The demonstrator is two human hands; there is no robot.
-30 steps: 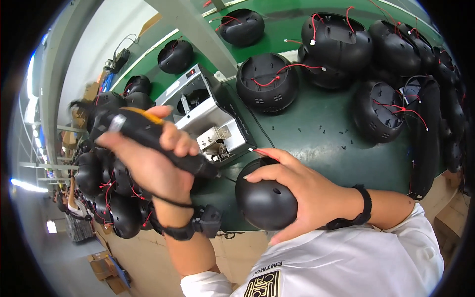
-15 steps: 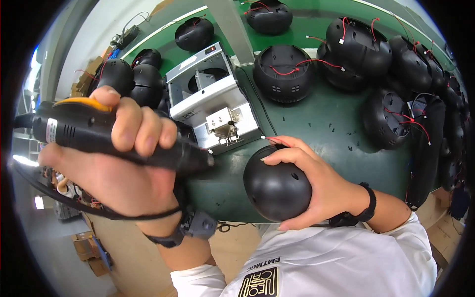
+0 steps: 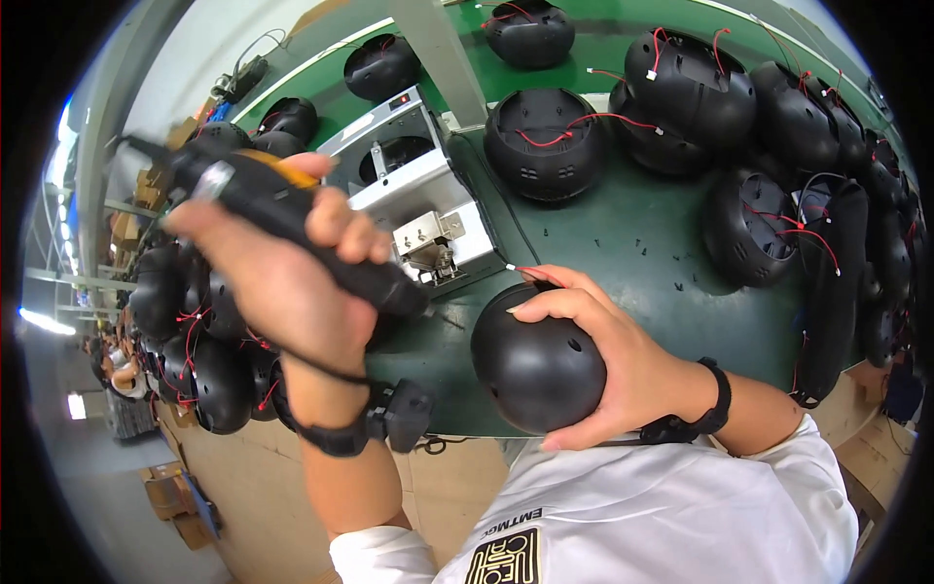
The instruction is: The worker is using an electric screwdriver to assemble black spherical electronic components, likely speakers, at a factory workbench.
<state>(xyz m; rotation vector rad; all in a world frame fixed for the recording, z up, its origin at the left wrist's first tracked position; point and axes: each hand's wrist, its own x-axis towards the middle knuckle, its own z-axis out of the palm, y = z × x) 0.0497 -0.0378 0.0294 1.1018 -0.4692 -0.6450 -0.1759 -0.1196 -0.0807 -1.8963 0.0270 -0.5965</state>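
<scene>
The left hand [image 3: 282, 282] is clenched round a black-and-orange power screwdriver [image 3: 272, 206], whose pale label [image 3: 214, 182] is too blurred to read; the right hand [image 3: 628, 355] grasps a rounded black shell [image 3: 535, 365] at the near edge of the green bench [image 3: 418, 380], just right of the screwdriver's nose; beyond the right-hand grip lie loose dark screws [image 3: 639, 244]; beyond the left-hand grip stands a silver machine [image 3: 472, 229]; below both grips, a white shirt [image 3: 671, 506] bears dark lettering [image 3: 510, 523] above a black-and-gold emblem [image 3: 504, 560].
</scene>
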